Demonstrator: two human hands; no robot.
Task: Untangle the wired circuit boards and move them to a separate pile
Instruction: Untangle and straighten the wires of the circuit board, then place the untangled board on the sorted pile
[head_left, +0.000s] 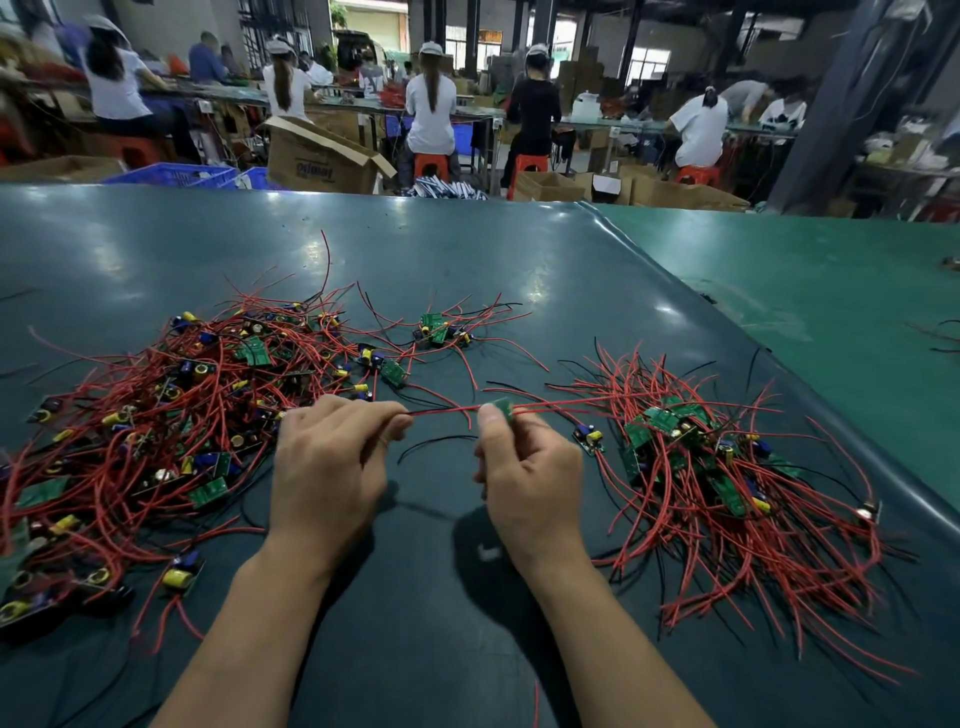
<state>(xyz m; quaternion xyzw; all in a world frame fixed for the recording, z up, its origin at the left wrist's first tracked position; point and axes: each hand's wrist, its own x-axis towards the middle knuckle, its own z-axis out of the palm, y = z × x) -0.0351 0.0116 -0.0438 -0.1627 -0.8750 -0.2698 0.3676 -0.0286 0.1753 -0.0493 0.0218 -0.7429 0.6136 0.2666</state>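
A big tangled heap of small green circuit boards with red and black wires (156, 415) covers the left of the dark green table (467, 260). A second, looser pile of wired boards (717, 467) lies on the right. Between them, my right hand (530, 473) pinches a small green circuit board (503, 406) between thumb and fingers. My left hand (327, 467) pinches the red and black wires (447, 411) that run from that board. The wires are stretched taut between the two hands, just above the table.
A few loose wired boards (436, 327) lie beyond my hands, and one single board (589, 439) sits beside the right pile. The table mat's raised edge (779, 374) runs diagonally on the right. Several seated workers, cardboard boxes and blue crates fill the background.
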